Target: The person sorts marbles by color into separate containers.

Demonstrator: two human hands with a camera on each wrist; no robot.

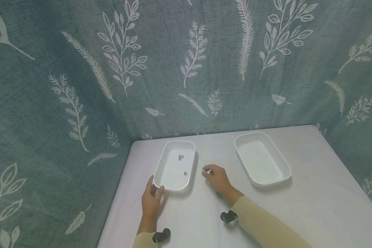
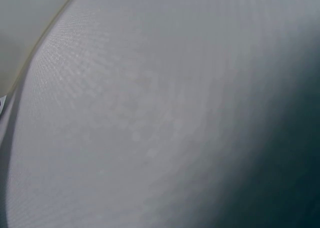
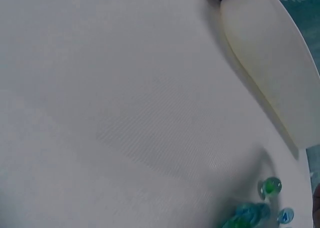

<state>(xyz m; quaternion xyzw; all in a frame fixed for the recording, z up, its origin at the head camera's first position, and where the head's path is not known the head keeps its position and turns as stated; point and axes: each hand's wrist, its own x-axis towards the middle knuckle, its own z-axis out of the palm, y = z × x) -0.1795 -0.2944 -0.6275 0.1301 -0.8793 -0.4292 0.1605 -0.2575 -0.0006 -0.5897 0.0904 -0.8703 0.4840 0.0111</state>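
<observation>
A: Item, marbles?
B: Four green ones (image 1: 181, 157) in the left tray (image 1: 172, 172): three touching in a clump, one apart toward the near end. More, green and blue (image 3: 272, 186), lie on the white table (image 1: 322, 193), seen at the right wrist view's lower corner; full count hidden.

A: Left hand (image 1: 151, 198)?
B: Thumb and fingers spread, touching the left tray's near left corner. Probably there to steady it, as a light tray could slide.

A: Right hand (image 1: 216, 176)?
B: Between the trays, nearer the left one. Fingers bent, tips drawn close to the thumb; whether a marble sits between them, I cannot tell.

A: Right tray (image 1: 260, 158)?
B: Set well apart from its mate, which leaves the hand room between.

A: Materials?
B: Trays: white, smooth, likely plastic, oblong, corners rounded; the raised walls should keep round things from rolling off. Marbles: glassy, translucent, colour inside. Table surface: finely ribbed. Curtain (image 1: 223, 51): blue-green, woven look, pale leaf sprigs.
</observation>
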